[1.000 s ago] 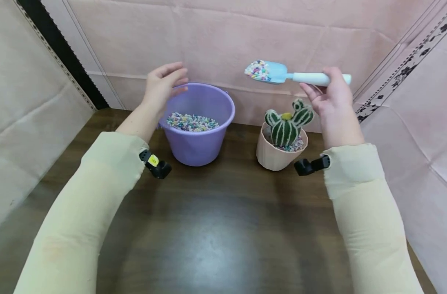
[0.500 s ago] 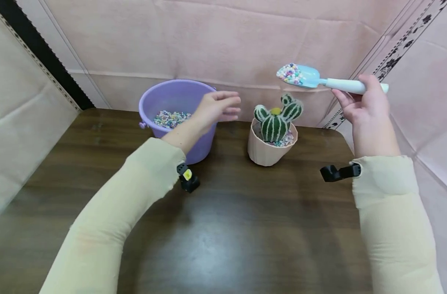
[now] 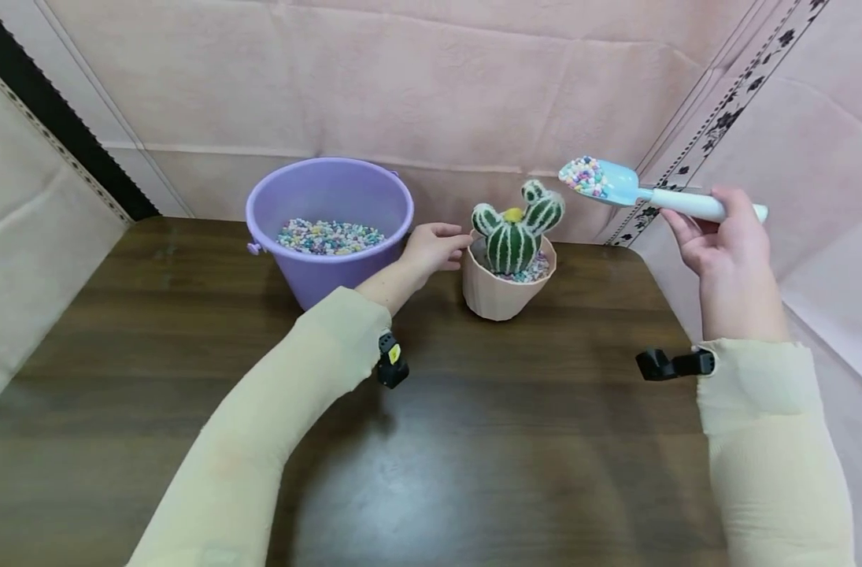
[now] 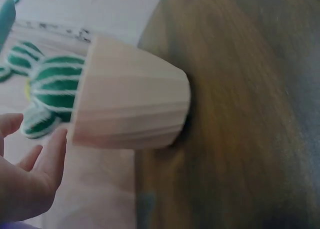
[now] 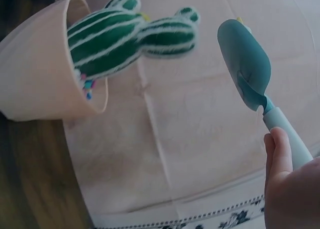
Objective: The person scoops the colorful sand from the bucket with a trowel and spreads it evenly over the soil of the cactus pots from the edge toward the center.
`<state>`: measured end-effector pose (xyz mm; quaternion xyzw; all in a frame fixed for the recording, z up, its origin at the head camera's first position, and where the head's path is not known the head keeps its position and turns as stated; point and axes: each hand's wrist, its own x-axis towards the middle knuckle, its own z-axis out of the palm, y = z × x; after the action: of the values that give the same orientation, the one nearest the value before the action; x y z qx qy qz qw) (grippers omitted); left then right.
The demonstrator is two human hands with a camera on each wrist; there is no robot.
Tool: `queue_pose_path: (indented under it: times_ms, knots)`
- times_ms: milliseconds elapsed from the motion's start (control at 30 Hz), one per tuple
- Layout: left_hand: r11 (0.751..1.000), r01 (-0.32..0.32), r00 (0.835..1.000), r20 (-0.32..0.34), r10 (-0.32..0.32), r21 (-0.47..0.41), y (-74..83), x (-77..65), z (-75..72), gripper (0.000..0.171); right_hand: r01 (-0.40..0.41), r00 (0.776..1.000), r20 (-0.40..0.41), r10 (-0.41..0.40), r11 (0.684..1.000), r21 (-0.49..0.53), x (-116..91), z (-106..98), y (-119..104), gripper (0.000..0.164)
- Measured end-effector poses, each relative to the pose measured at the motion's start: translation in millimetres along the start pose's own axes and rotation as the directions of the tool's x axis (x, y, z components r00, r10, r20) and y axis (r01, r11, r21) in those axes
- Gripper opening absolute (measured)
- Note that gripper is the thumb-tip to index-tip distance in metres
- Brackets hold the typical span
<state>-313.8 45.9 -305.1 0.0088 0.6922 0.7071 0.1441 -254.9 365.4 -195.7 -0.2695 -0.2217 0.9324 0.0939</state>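
Observation:
My right hand (image 3: 731,252) grips the pale handle of a small blue trowel (image 3: 620,183), held up to the right of the cactus. Colourful pebbles (image 3: 585,175) lie heaped on its blade. The left hand (image 3: 434,250), fingers loosely extended, is at the left rim of a pale pink pot (image 3: 497,295); in the left wrist view its fingertips are close to the rim, and contact is hard to tell. A green-and-white striped knitted cactus (image 3: 513,246) stands in this pot, with pebbles (image 3: 533,270) around its base on the right.
A purple bucket (image 3: 289,272) partly filled with colourful pebbles (image 3: 330,236) stands left of the pot, partly behind the left forearm. Pink cloth (image 3: 431,87) hangs behind the brown wooden table (image 3: 516,441), with more cloth at both sides.
My left hand has moved right from above the bucket and down to the pot's rim. The right hand has shifted right and lower with the loaded trowel. The head view has shifted too.

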Motion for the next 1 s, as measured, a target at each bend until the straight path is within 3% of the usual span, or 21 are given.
queue_pose_path:
  times_ms: [233, 500, 667, 1000]
  knots:
    - [1.0, 0.026, 0.995, -0.092, -0.025, 0.006, -19.1, 20.1, 3.1, 0.047, -0.027, 1.0, -0.004, 0.027, 0.999, 0.018, 5, -25, -2, 0.018]
    - [1.0, 0.011, 0.998, -0.069, -0.013, -0.018, -27.9, 36.6, 11.1, 0.046, -0.065, 0.998, 0.023, 0.065, 0.998, 0.005, 12, -49, -3, 0.021]
    - [0.999, 0.024, 0.998, -0.056, -0.026, -0.031, -30.9, 36.7, 11.3, 0.043, -0.092, 0.995, 0.042, 0.092, 0.996, -0.012, 18, -60, 1, 0.018]
    - [1.0, 0.016, 0.996, -0.092, -0.014, 0.023, -30.6, 34.1, 11.2, 0.039, -0.123, 0.991, 0.047, 0.125, 0.992, -0.042, 23, -71, 6, 0.017]
